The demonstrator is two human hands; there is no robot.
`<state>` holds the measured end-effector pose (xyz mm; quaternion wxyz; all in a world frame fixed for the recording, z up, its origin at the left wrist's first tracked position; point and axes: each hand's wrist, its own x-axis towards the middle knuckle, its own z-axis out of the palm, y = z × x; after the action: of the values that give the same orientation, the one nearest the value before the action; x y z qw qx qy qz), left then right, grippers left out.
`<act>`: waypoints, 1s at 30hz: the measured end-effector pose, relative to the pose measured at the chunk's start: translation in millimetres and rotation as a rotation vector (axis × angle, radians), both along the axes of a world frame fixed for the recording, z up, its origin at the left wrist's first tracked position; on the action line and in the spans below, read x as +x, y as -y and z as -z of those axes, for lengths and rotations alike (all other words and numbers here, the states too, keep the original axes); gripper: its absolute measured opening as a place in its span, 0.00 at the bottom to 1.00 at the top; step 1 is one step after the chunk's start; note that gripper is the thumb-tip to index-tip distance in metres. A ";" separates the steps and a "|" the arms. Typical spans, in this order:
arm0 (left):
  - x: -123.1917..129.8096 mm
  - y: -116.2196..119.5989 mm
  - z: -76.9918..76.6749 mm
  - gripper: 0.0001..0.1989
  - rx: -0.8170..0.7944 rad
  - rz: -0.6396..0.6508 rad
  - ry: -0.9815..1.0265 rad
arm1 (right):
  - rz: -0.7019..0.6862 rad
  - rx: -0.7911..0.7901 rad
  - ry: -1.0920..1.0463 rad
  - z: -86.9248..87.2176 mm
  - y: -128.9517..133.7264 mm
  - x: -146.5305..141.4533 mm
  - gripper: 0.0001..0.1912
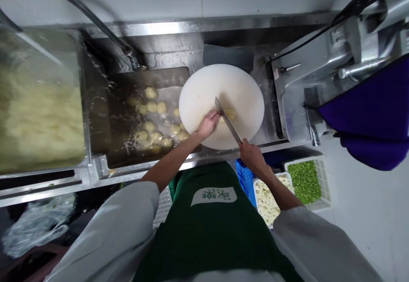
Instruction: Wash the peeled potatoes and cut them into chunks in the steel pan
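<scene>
A round white cutting board [198,90] lies across the steel counter beside the sink. My right hand [251,156] is wrapped round the handle of a kitchen knife [230,125], whose blade slants up and left over the board. Just left of the blade, my left hand [209,123] has its fingers curled together on a peeled potato, which they mostly hide. Pale yellow potato [230,113] shows on the blade's right side. In the sink on the left, several peeled potatoes [152,107] sit in water.
A tub [83,103] at far left holds pale yellow pieces under water. A curved tap [96,20] arches over the sink. Low on the right stand a blue crate [245,182], a basket of pale pieces [266,201] and a basket of chopped greens [304,182]. Purple cloth [373,111] hangs at right.
</scene>
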<state>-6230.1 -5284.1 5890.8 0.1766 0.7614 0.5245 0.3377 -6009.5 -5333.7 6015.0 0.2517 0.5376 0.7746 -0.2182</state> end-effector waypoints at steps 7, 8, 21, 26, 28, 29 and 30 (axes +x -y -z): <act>-2.3 3.3 -0.6 0.17 -0.003 -0.022 -0.014 | -0.008 -0.021 0.000 2.8 1.1 1.5 0.18; -2.5 3.4 -0.4 0.17 -0.007 -0.021 -0.008 | -0.012 -0.016 0.003 2.2 1.7 1.8 0.18; -3.4 6.5 2.0 0.16 -0.007 -0.054 0.001 | -0.013 -0.024 0.014 4.6 3.1 -2.2 0.16; -2.9 7.5 -0.5 0.16 0.046 -0.073 -0.040 | -0.026 -0.035 0.005 1.4 5.3 -0.5 0.18; -2.8 7.8 -2.4 0.18 0.060 -0.070 -0.066 | -0.019 -0.035 0.008 1.9 6.4 -1.2 0.18; -2.8 8.0 -3.3 0.18 0.062 -0.066 -0.075 | -0.012 -0.042 0.013 2.9 6.5 -2.3 0.18; -2.8 8.1 -4.0 0.18 0.062 -0.063 -0.081 | -0.005 -0.050 0.016 4.2 6.3 -3.7 0.18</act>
<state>-6233.0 -5292.3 5894.8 0.1211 0.7626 0.5442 0.3281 -6013.2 -5340.0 6010.8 0.2719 0.5309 0.7682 -0.2326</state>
